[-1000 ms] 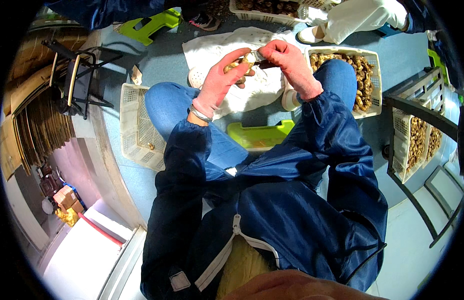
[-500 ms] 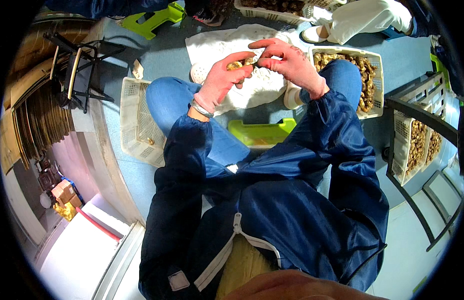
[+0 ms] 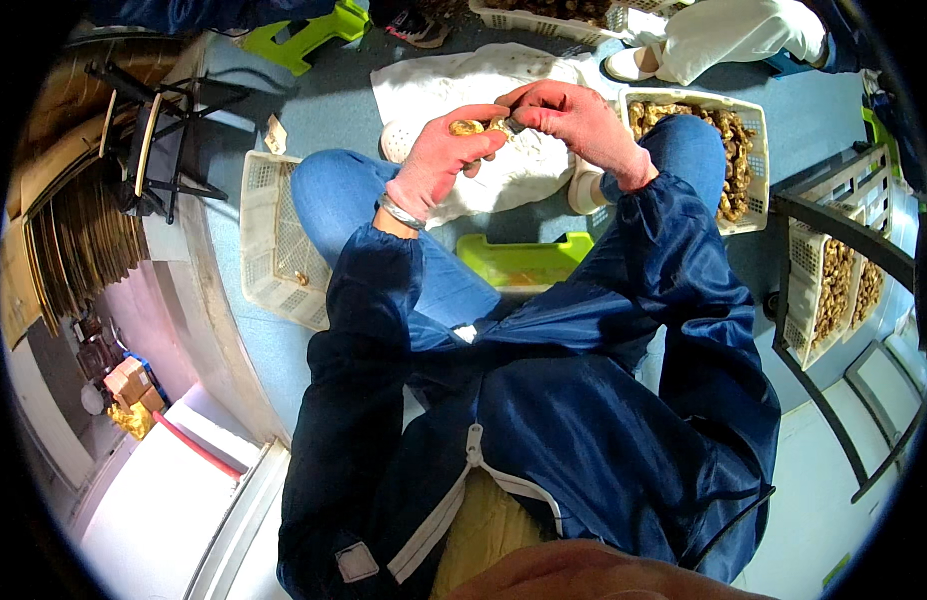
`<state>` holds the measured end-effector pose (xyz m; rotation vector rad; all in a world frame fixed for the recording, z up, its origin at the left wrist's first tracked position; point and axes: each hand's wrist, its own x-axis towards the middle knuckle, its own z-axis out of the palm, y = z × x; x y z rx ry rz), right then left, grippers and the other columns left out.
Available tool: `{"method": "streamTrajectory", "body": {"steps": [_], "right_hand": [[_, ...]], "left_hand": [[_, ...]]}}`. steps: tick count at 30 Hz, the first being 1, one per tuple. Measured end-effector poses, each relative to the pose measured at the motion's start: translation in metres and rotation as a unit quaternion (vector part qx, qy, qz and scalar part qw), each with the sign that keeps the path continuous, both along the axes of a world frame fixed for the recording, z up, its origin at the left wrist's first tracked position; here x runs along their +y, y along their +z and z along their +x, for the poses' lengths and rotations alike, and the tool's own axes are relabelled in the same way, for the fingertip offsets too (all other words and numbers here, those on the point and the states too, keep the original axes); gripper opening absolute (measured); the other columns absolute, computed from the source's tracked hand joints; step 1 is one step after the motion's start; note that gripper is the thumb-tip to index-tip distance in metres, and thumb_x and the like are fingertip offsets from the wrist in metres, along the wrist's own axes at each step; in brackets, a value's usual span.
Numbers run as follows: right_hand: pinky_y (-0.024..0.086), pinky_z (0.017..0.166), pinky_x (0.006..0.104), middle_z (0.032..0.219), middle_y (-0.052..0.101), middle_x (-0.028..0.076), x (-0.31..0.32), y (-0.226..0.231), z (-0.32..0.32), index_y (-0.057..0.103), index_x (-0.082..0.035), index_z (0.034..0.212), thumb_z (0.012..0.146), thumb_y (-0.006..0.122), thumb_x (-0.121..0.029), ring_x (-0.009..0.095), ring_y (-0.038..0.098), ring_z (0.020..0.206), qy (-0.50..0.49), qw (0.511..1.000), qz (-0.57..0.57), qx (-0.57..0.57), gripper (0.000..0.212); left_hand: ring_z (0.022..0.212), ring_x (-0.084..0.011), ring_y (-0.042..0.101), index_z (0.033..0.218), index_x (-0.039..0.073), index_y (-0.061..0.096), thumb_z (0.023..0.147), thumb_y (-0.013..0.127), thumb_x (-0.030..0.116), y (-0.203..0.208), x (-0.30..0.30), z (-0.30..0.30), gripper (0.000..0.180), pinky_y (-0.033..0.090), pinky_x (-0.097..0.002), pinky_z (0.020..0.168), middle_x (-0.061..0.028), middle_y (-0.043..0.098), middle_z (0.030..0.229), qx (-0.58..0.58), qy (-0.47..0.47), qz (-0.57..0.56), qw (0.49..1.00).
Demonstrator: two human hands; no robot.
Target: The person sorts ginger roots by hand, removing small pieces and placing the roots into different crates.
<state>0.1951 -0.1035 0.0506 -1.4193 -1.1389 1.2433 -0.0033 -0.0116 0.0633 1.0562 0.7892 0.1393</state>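
Both my hands wear pinkish-red gloves and meet above a white cloth [image 3: 524, 185] spread on the floor. My left hand [image 3: 446, 155] is closed around a small yellow-brown, rounded piece that looks like a mushroom [image 3: 467, 128], its paler end turned towards the right hand. My right hand [image 3: 576, 122] is closed at that pale end, thumb and fingers pinched together. A small dark grey bit shows at its fingertips, too small to name. Between my knees stands a low lime-green stool [image 3: 524, 262].
Right of my knee is a white crate [image 3: 756, 190] full of similar brown pieces; a white crate [image 3: 269, 270] on the left holds one small piece. Black metal frames [image 3: 149, 140] stand at left. A co-worker's white-trousered leg [image 3: 734, 40] is at far right. Filled crates [image 3: 809, 300] stand beyond a rack.
My right hand's fingers, stretched out before, have curled in and pinched at the piece. The left hand stays nearly in place, still holding it.
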Motion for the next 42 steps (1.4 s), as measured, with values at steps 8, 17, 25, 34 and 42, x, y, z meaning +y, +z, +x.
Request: {"method": "streamTrajectory", "body": {"steps": [8, 17, 25, 34, 42], "right_hand": [[0.045, 0.068, 0.024, 0.082, 0.065, 0.0, -0.003, 0.004, 0.0, 0.07, -0.003, 0.099, 0.089, 0.066, -0.028, 0.007, 0.055, 0.075, 0.016, 0.999, 0.023, 0.028, 0.027], [0.046, 0.066, 0.0241, 0.077, 0.064, 0.0, -0.002, 0.004, 0.002, 0.069, -0.002, 0.094, 0.089, 0.065, -0.027, 0.007, 0.056, 0.071, -0.011, 0.999, -0.03, 0.032, 0.026], [0.045, 0.065, 0.0227, 0.077, 0.064, -0.002, 0.001, -0.003, 0.002, 0.069, -0.003, 0.095, 0.088, 0.066, -0.026, 0.006, 0.055, 0.07, -0.013, 0.998, -0.05, 0.04, 0.024], [0.045, 0.064, 0.0228, 0.081, 0.064, -0.002, -0.002, -0.006, -0.002, 0.07, -0.007, 0.096, 0.089, 0.065, -0.029, 0.008, 0.055, 0.073, -0.012, 0.998, -0.061, -0.026, 0.024], [0.045, 0.066, 0.0231, 0.079, 0.064, 0.0, -0.004, -0.012, -0.007, 0.069, -0.002, 0.095, 0.088, 0.066, -0.028, 0.008, 0.056, 0.072, -0.011, 0.998, -0.049, -0.045, 0.027]], "left_hand": [[0.059, -0.0045, 0.048, 0.123, 0.0, 0.059, 0.082, 0.071, 0.012, 0.002, -0.003, -0.002, 0.045, 0.036, -0.0184, 0.05, -0.0013, 0.061, 0.081, 0.004, 0.008, -0.014, 1.0], [0.058, -0.0046, 0.048, 0.121, 0.0, 0.06, 0.08, 0.073, 0.013, -0.001, -0.005, -0.001, 0.044, 0.036, -0.0186, 0.049, -0.001, 0.061, 0.079, 0.009, 0.003, -0.009, 1.0], [0.058, -0.0029, 0.047, 0.117, 0.003, 0.063, 0.079, 0.074, 0.013, -0.004, -0.007, 0.001, 0.041, 0.037, -0.0181, 0.049, 0.0012, 0.062, 0.08, 0.034, -0.003, 0.041, 0.999], [0.069, -0.0035, 0.054, 0.119, 0.002, 0.062, 0.08, 0.074, 0.011, -0.01, -0.008, -0.001, 0.041, 0.042, -0.0181, 0.056, 0.001, 0.063, 0.09, 0.051, -0.019, 0.118, 0.992], [0.066, -0.0027, 0.052, 0.118, 0.003, 0.062, 0.08, 0.075, 0.01, -0.012, -0.01, 0.001, 0.041, 0.041, -0.0178, 0.056, 0.0022, 0.062, 0.089, 0.033, -0.004, 0.154, 0.988]]}}
